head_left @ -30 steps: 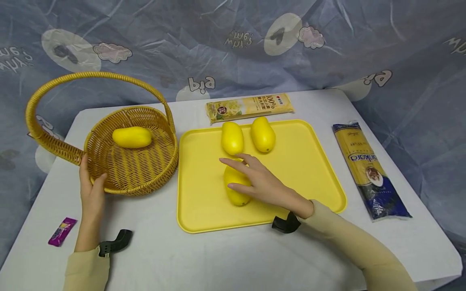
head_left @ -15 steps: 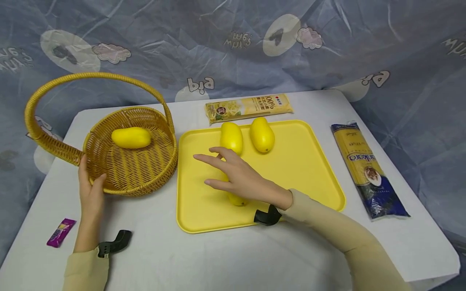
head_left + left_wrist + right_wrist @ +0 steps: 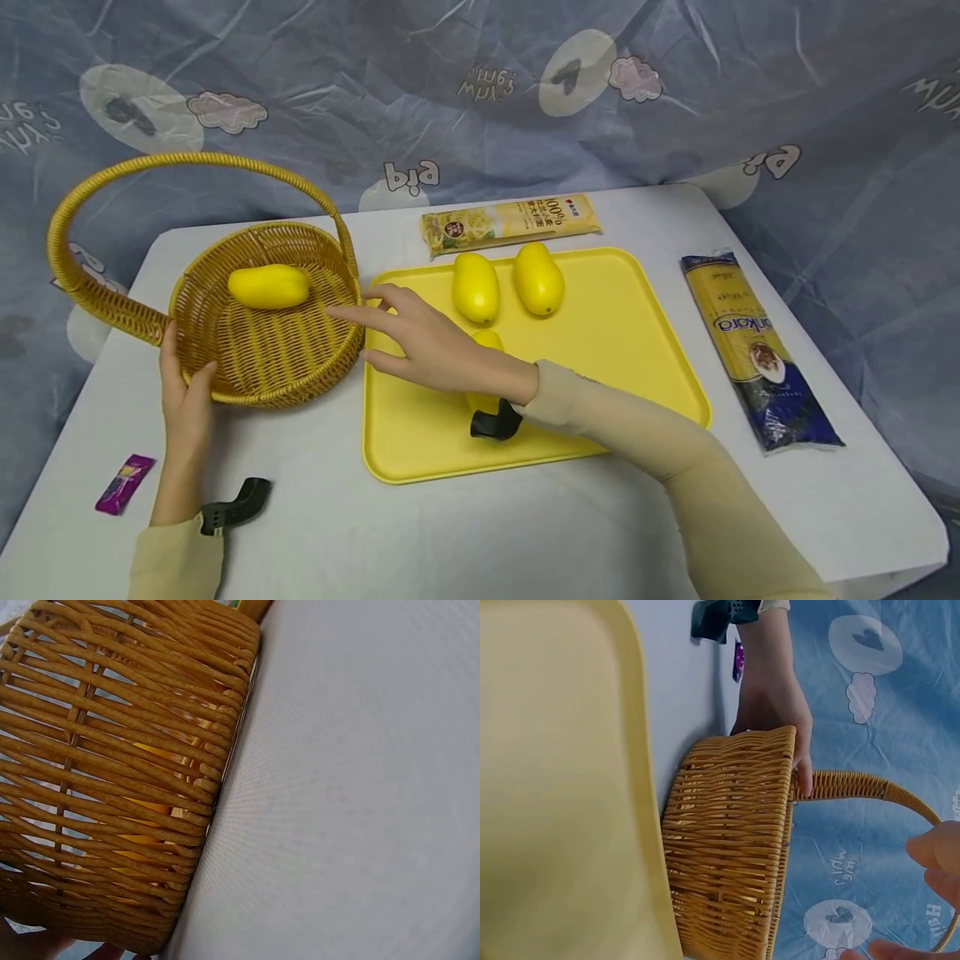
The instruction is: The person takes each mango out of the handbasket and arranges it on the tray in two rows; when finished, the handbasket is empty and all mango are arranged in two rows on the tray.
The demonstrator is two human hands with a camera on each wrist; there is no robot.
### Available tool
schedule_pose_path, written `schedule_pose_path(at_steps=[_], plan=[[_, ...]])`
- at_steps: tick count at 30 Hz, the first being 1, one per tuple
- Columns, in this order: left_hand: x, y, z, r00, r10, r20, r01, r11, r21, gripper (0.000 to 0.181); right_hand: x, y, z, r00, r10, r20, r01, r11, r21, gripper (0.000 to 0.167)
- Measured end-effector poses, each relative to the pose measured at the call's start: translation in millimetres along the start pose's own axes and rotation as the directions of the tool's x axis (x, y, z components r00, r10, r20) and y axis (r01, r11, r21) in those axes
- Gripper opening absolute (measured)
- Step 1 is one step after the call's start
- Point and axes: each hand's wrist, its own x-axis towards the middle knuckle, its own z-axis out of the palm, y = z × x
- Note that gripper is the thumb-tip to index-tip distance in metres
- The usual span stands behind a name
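Observation:
At the left, my left hand grips the near-left rim of a woven wicker basket, close to the foot of its tall handle. A smooth yellow oblong fruit lies inside the basket; its exact kind is unclear. My right hand hovers over the left part of a yellow tray, fingers spread toward the basket's right rim and holding nothing. Two similar fruits, one left and one right, lie near the tray's back edge. A third fruit is mostly hidden under my right wrist.
Behind the tray lies a yellow pasta packet. A blue-and-yellow pasta bag lies to its right. A small purple sachet is at the front left of the white table. A printed blue sheet hangs behind.
My right hand has moved left from above the near fruit toward the basket, with nothing in it. The left hand stays on the basket rim. The fruits have not moved.

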Motion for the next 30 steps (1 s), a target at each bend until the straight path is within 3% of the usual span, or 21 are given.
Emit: schedule_pose_path(at_steps=[9, 16, 22, 30], plan=[[1.0, -0.9, 0.4, 1.0, 0.008, -0.001, -0.008, 1.0, -0.017, 0.062, 37.6, -4.8, 13.6, 1.0, -0.017, 0.011, 0.017, 1.0, -0.014, 0.051], [0.2, -2.6, -0.1, 1.0, 0.016, -0.005, -0.016, 1.0, -0.004, 0.062, 78.1, -2.2, 25.4, 0.999, -0.025, 0.035, 0.027, 0.997, -0.067, 0.05], [0.8, -3.9, 0.2, 1.0, -0.001, -0.003, 0.001, 1.0, -0.006, 0.062, 110.3, 8.3, 37.7, 0.998, 0.02, 0.053, -0.017, 0.998, -0.063, 0.052], [0.5, -3.8, -0.5, 1.0, -0.01, 0.004, 0.01, 1.0, 0.009, 0.062, 132.6, 18.2, 51.9, 0.991, 0.112, 0.074, -0.111, 0.994, -0.012, 0.054]])
